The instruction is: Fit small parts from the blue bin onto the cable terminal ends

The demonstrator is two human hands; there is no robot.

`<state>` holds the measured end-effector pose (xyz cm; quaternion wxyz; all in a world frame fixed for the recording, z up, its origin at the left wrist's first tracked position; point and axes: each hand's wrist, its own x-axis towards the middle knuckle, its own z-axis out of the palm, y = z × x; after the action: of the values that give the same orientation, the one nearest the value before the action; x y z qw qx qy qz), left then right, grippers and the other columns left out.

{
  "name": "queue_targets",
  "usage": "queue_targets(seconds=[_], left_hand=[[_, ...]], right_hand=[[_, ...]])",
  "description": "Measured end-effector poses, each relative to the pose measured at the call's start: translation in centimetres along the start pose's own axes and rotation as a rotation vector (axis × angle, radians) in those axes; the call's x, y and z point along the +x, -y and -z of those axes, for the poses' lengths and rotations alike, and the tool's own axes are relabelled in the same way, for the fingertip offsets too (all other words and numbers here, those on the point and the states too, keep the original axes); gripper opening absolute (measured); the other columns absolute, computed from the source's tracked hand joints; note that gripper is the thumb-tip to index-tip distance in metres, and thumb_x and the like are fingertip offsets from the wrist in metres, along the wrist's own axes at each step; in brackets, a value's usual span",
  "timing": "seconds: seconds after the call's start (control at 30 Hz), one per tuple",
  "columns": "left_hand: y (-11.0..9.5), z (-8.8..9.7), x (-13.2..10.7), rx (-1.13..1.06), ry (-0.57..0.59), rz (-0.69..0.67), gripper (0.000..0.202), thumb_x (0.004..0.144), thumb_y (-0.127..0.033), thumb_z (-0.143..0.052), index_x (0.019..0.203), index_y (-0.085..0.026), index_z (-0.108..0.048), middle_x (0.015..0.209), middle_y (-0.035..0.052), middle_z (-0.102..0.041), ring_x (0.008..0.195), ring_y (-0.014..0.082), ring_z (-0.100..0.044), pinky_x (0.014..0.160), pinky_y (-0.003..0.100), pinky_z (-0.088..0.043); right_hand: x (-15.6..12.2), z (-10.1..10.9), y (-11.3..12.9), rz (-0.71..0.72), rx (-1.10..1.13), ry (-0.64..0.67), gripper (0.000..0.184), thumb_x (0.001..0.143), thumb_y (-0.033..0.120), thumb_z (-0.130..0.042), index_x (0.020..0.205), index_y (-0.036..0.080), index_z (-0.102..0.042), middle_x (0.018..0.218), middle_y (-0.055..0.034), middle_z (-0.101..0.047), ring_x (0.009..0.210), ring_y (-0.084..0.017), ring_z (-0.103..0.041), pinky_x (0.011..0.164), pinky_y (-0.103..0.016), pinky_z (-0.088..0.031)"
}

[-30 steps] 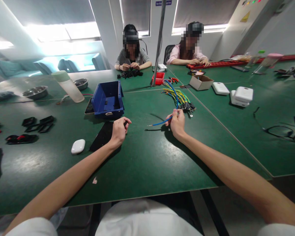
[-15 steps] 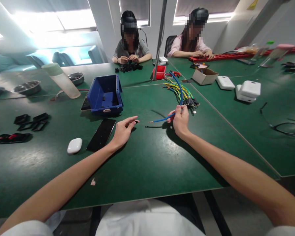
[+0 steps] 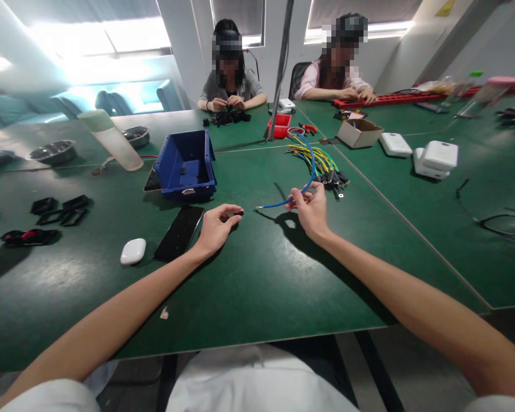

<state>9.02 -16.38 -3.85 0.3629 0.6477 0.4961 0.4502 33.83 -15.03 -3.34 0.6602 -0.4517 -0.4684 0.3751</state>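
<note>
My right hand [image 3: 313, 214] pinches a blue wire [image 3: 276, 204], whose metal-tipped end points left toward my other hand; the rest curves up and away behind the fingers. Closed at the fingertips, my left hand [image 3: 214, 233] holds a small black piece [image 3: 240, 213], mostly hidden and too small to name. A gap separates the wire's tip from that piece. Just beyond my right hand lies a bundle of yellow, green and blue wires [image 3: 320, 160] with black ends and metal lugs. A black phone [image 3: 179, 233] lies beside my left wrist.
A blue bin [image 3: 186, 186] stands beyond my left hand, near a leaning bottle [image 3: 115, 143]. At left are a white case [image 3: 133, 252] and black plastic parts [image 3: 64, 212]. Farther off are a red tray [image 3: 280, 127], a cardboard box [image 3: 359, 134] and white boxes [image 3: 438, 157]. Two people sit opposite.
The blue wire's tip has shifted slightly left and up, closer to my left hand. My right hand's fingers have changed their hold, and the wire's far loop has swung a little.
</note>
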Motion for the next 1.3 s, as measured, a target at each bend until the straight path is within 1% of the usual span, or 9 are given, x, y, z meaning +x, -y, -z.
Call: queue_targets(seconds=[0.27, 0.4, 0.5, 0.63, 0.83, 0.97, 1.17, 1.3], left_hand=[[0.0, -0.1, 0.1, 0.014, -0.049, 0.032, 0.018, 0.074, -0.029, -0.074, 0.089, -0.018, -0.075, 0.092, 0.0083, -0.076, 0.082, 0.0213, -0.070, 0.077, 0.034, -0.055], [0.0, 0.0, 0.1, 0.029, -0.079, 0.023, 0.019, 0.072, -0.026, -0.075, 0.090, -0.019, -0.074, 0.093, 0.0085, -0.076, 0.084, 0.0218, -0.070, 0.077, 0.035, -0.055], [-0.1, 0.0, 0.1, 0.045, -0.095, 0.012, 0.020, 0.072, -0.025, -0.075, 0.091, -0.018, -0.073, 0.094, 0.0088, -0.075, 0.087, 0.0224, -0.071, 0.077, 0.035, -0.055], [-0.4, 0.0, 0.1, 0.060, -0.094, 0.006, 0.018, 0.073, -0.022, -0.075, 0.090, -0.018, -0.072, 0.094, 0.0080, -0.075, 0.088, 0.0222, -0.071, 0.075, 0.034, -0.055], [-0.7, 0.0, 0.1, 0.069, -0.096, -0.001, 0.019, 0.072, -0.019, -0.075, 0.090, -0.019, -0.071, 0.094, 0.0075, -0.075, 0.088, 0.0219, -0.070, 0.075, 0.033, -0.054], [-0.6, -0.1, 0.0, 0.081, -0.095, 0.001, 0.017, 0.072, -0.020, -0.075, 0.088, -0.019, -0.071, 0.092, 0.0069, -0.075, 0.086, 0.0216, -0.070, 0.075, 0.034, -0.054], [-0.6, -0.1, 0.0, 0.052, -0.077, 0.008, 0.016, 0.073, -0.020, -0.074, 0.089, -0.019, -0.072, 0.092, 0.0063, -0.074, 0.083, 0.0207, -0.069, 0.073, 0.033, -0.053], [-0.6, -0.1, 0.0, 0.061, -0.085, 0.011, 0.015, 0.073, -0.019, -0.073, 0.088, -0.019, -0.072, 0.092, 0.0062, -0.074, 0.083, 0.0205, -0.069, 0.072, 0.033, -0.052]], right_hand=[[-0.8, -0.3, 0.8, 0.039, 0.003, 0.054, 0.049, 0.074, 0.038, -0.077, 0.095, 0.025, -0.035, 0.076, 0.0066, -0.065, 0.055, -0.012, -0.066, 0.054, -0.025, -0.057], [-0.9, -0.3, 0.8, 0.040, -0.008, 0.055, 0.047, 0.074, 0.034, -0.078, 0.097, 0.025, -0.037, 0.077, 0.0056, -0.064, 0.057, -0.013, -0.066, 0.055, -0.027, -0.058], [-0.9, -0.3, 0.8, 0.046, -0.040, 0.053, 0.043, 0.075, 0.034, -0.077, 0.097, 0.024, -0.041, 0.077, 0.0048, -0.064, 0.058, -0.014, -0.067, 0.057, -0.028, -0.059], [-0.9, -0.2, 0.8, 0.078, -0.076, 0.096, 0.034, 0.078, 0.036, -0.075, 0.090, 0.022, -0.046, 0.075, 0.0040, -0.062, 0.062, -0.014, -0.069, 0.059, -0.026, -0.057], [-1.2, -0.2, 1.0, 0.138, -0.110, 0.159, 0.032, 0.082, 0.039, -0.072, 0.089, 0.023, -0.045, 0.073, 0.0042, -0.064, 0.065, -0.015, -0.070, 0.062, -0.028, -0.057], [-1.3, 0.0, 1.1, 0.146, -0.101, 0.184, 0.035, 0.079, 0.041, -0.075, 0.089, 0.023, -0.046, 0.076, 0.0031, -0.066, 0.065, -0.015, -0.070, 0.061, -0.029, -0.058], [-1.4, 0.1, 1.0, 0.194, -0.124, 0.238, 0.029, 0.082, 0.035, -0.072, 0.090, 0.023, -0.047, 0.077, 0.0032, -0.066, 0.065, -0.015, -0.071, 0.060, -0.029, -0.059], [-1.5, 0.1, 0.8, 0.200, -0.124, 0.244, 0.029, 0.082, 0.033, -0.072, 0.090, 0.023, -0.047, 0.077, 0.0028, -0.066, 0.065, -0.016, -0.071, 0.060, -0.029, -0.059]])
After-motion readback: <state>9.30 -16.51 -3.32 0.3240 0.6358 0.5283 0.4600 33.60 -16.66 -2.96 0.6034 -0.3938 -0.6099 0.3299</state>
